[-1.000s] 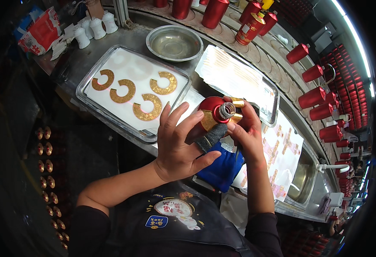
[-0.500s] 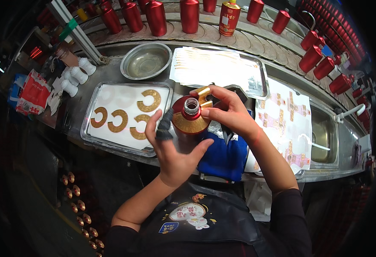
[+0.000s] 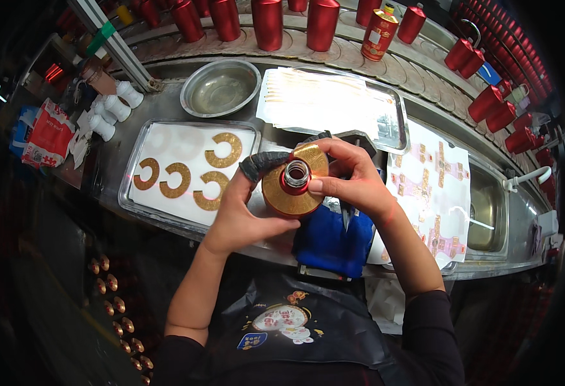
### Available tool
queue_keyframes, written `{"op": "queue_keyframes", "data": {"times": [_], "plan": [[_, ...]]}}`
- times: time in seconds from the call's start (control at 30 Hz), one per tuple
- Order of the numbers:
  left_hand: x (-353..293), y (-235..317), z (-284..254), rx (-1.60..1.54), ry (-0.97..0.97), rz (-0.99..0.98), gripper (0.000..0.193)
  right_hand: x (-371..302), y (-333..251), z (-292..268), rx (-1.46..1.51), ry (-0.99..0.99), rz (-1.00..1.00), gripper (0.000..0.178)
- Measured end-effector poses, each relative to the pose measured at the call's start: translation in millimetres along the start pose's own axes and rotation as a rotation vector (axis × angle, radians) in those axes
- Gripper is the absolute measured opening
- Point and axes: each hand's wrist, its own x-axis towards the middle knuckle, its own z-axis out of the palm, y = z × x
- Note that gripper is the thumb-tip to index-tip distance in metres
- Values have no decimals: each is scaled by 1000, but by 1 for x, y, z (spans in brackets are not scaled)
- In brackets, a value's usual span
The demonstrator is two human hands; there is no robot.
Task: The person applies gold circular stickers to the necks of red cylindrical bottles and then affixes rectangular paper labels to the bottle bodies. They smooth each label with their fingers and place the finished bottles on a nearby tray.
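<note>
A red bottle point(image 3: 297, 180) with a bare glass neck stands upright between my hands. Around its shoulder lies a gold C-shaped label point(image 3: 290, 201), now a nearly full ring about the neck. My left hand point(image 3: 238, 219) curls round the bottle's left side, thumb at the front; a finger wrapped in black lies along the label's upper left edge. My right hand point(image 3: 359, 183) pinches the right side, its thumb on the label beside the neck and its fingers over the far edge. The bottle's lower body is hidden under the shoulder.
On the left, a tray point(image 3: 128, 186) bears several gold C-shaped labels. A metal bowl point(image 3: 220, 90) and another tray point(image 3: 395, 122) stand behind. A blue cloth point(image 3: 334, 241) lies close by; printed sheets point(image 3: 430, 193) and a sink point(image 3: 486, 215) are right. Red bottles point(image 3: 268, 26) line a conveyor.
The gold label's right part, earlier lifted in my right fingers, now lies round the shoulder. My left hand has closed from spread fingers onto the bottle. Conveyor bottles have shifted right.
</note>
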Motion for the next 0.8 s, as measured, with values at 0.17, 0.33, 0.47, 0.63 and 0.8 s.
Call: {"op": "queue_keyframes", "data": {"times": [0.17,0.33,0.47,0.63,0.8], "plan": [[-5,14,21,414,179,172,93,-6,-3,-2,18,8,125,48],[7,9,-2,-86,-97,-19,89,-8,-1,-2,26,12,88,44],[-6,5,17,349,189,160,93,-11,1,1,33,41,89,42],[11,12,-7,24,-83,27,91,-14,-4,7,8,93,50,41],[14,10,-5,79,-123,76,95,-17,-12,10,36,131,111,44]]}}
